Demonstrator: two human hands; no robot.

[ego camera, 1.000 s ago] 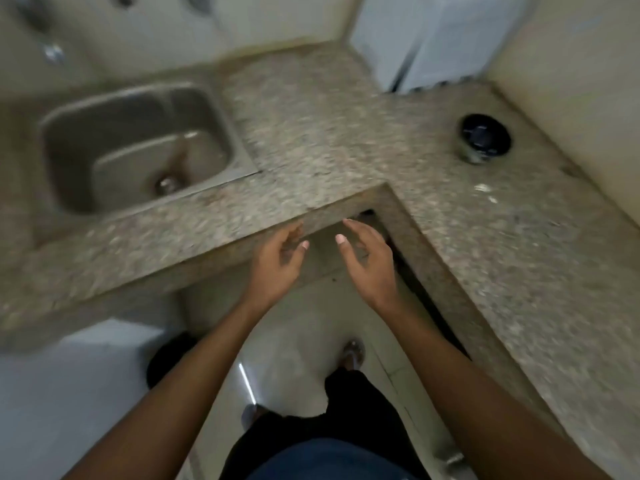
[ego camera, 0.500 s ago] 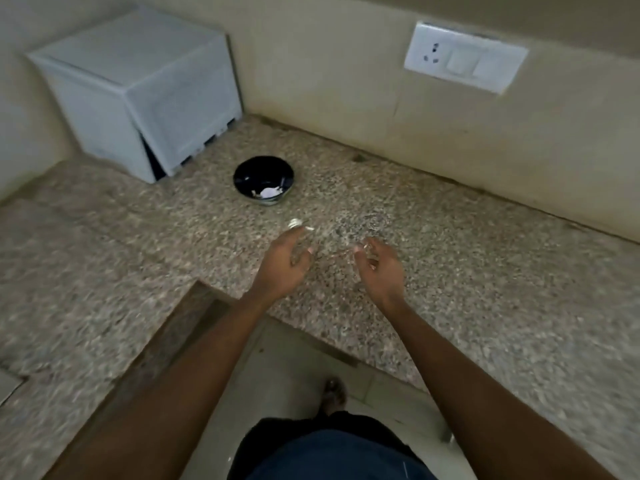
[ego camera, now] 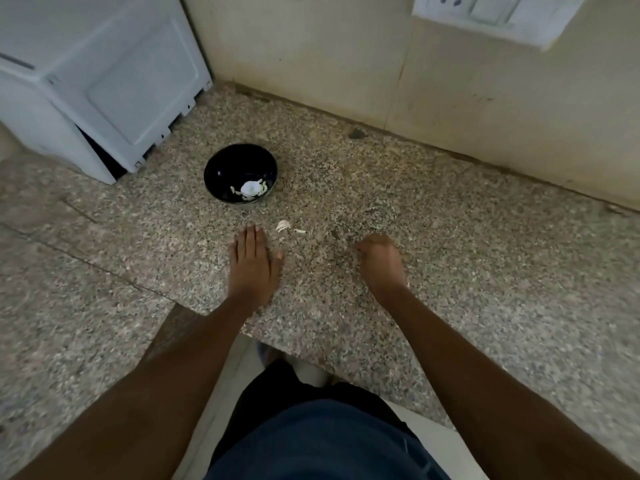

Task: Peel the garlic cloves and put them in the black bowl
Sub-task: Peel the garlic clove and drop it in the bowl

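The black bowl (ego camera: 221, 169) stands on the speckled stone counter (ego camera: 485, 258), a little beyond my hands, with peeled white garlic pieces (ego camera: 252, 189) lying in its bottom. An unpeeled garlic clove (ego camera: 283, 225) and a small white scrap (ego camera: 300, 231) lie on the counter between the bowl and my hands. My left hand (ego camera: 252, 265) lies flat on the counter with straight fingers, its fingertips just left of the clove and apart from it. My right hand (ego camera: 381, 261) rests on the counter further right, fingers curled under; nothing shows in it.
A white plastic box (ego camera: 104, 81) stands at the back left, close behind the bowl. The wall (ego camera: 346, 64) with a white switch plate (ego camera: 485, 15) runs along the counter's far edge. The counter's front edge and floor lie below my forearms.
The view has swung from the sink corner to the counter by the wall. Both hands have come down from the air onto the counter; the left has flattened, the right has curled.
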